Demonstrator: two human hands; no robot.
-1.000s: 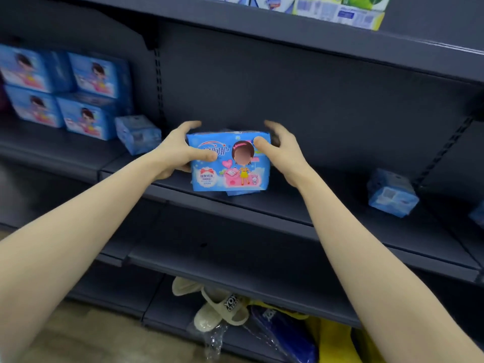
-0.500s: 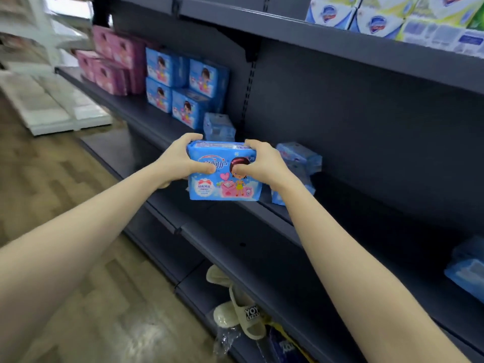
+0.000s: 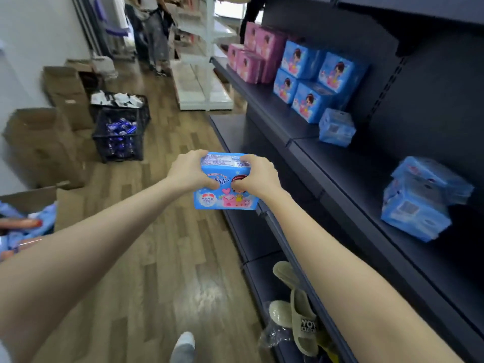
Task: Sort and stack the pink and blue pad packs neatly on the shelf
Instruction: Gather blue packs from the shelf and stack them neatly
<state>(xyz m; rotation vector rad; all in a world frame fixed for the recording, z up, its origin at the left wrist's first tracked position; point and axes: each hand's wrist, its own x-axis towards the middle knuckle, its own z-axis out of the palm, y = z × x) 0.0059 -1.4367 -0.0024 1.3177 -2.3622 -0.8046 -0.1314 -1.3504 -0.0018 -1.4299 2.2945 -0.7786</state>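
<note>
A blue pad pack (image 3: 225,191) hangs in the air in front of the dark shelf (image 3: 309,132), over the aisle floor. My left hand (image 3: 190,172) grips its left side and my right hand (image 3: 258,174) grips its right side, thumbs on the printed front. Further along the shelf stand stacked blue packs (image 3: 314,82) and, beyond them, stacked pink packs (image 3: 255,55). One loose blue pack (image 3: 336,131) lies just right of the blue stack. Several blue packs (image 3: 419,203) lie in a loose heap on the shelf at my right.
Slippers (image 3: 298,310) and bags lie on the bottom shelf. Black crates (image 3: 119,132) and cardboard boxes (image 3: 44,145) stand along the left wall. An open box (image 3: 62,203) with goods sits at lower left. A white rack (image 3: 201,74) stands down the aisle. My shoe (image 3: 184,345) is on the wooden floor.
The view has swung left down the aisle. Both hands carried the blue pack off the shelf and out over the aisle, and the stacks of blue and pink packs came into view.
</note>
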